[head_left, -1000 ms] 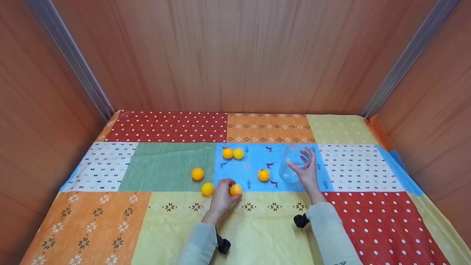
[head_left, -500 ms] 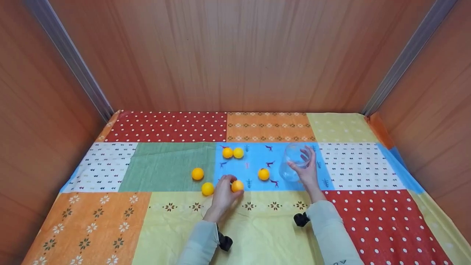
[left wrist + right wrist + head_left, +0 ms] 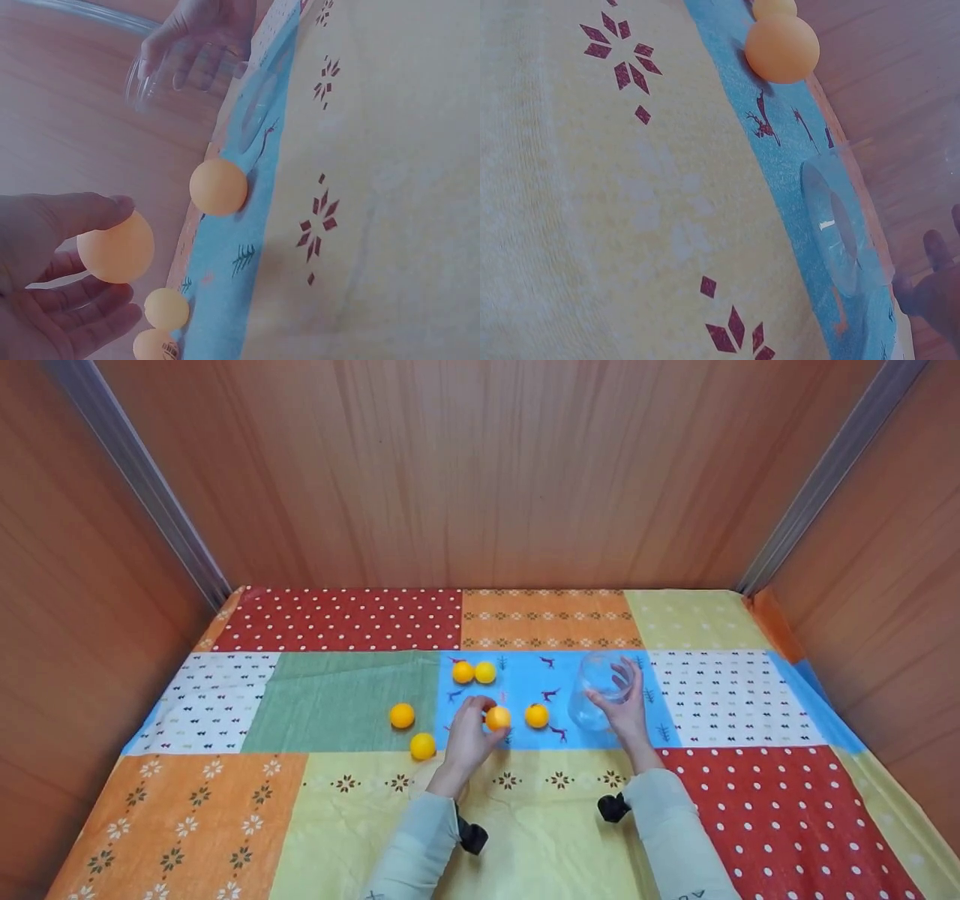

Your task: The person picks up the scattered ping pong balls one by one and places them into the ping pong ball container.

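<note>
My left hand pinches an orange ping-pong ball between thumb and fingers; the left wrist view shows the thumb on top of this ball and fingers beneath. Just right of it, another ping-pong ball lies on the blue patch of the cloth. Beyond that stands a clear, see-through jar, wider at its base than at the rim. My right hand grips the jar near its top, thumb on the near side and fingers round the far side. No ball shows inside the jar.
Two ping-pong balls, one orange and one yellower, lie side by side farther back. To the left are another orange ball and a yellow-orange ball. A patchwork cloth covers the table; wood-grain panels enclose three sides.
My left hand has lifted the pinched ball and carried it forward and to the right, onto the blue patch's area. The right hand and the jar have stayed in place.
</note>
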The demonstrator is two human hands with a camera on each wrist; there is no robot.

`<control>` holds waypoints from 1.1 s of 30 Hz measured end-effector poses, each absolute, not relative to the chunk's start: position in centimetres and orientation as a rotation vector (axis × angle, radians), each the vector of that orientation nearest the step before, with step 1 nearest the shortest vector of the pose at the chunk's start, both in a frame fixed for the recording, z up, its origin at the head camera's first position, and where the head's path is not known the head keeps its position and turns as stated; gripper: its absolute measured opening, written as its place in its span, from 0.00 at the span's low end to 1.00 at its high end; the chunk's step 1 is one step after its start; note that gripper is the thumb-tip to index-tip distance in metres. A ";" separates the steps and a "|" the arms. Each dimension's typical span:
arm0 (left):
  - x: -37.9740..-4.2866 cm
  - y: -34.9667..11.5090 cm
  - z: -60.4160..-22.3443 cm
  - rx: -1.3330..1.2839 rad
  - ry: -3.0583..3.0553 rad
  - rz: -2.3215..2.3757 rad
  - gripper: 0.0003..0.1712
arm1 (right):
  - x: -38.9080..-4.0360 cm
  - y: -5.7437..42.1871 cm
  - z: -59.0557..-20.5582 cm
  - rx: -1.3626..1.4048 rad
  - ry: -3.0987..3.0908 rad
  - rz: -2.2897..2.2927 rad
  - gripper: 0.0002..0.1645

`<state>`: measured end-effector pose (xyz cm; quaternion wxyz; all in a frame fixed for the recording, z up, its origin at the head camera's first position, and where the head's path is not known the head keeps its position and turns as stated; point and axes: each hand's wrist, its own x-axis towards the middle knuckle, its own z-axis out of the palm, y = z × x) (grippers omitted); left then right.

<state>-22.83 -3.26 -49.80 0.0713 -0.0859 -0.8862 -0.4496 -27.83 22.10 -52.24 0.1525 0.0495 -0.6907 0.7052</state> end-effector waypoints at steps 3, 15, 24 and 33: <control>-23.1 -2.7 -49.3 -0.296 -2.611 -1.359 0.20 | -27.4 21.8 -51.6 0.153 -1.969 2.022 0.47; -24.5 0.2 -48.0 -0.346 -2.476 -1.448 0.22 | -27.0 21.5 -51.1 0.178 -1.989 2.012 0.47; -25.6 3.2 -47.4 -0.410 -2.376 -1.443 0.22 | -27.1 21.4 -51.1 0.163 -1.992 1.956 0.48; -25.9 5.8 -46.8 -0.465 -2.319 -1.434 0.21 | -28.2 21.9 -52.5 0.161 -1.916 2.037 0.47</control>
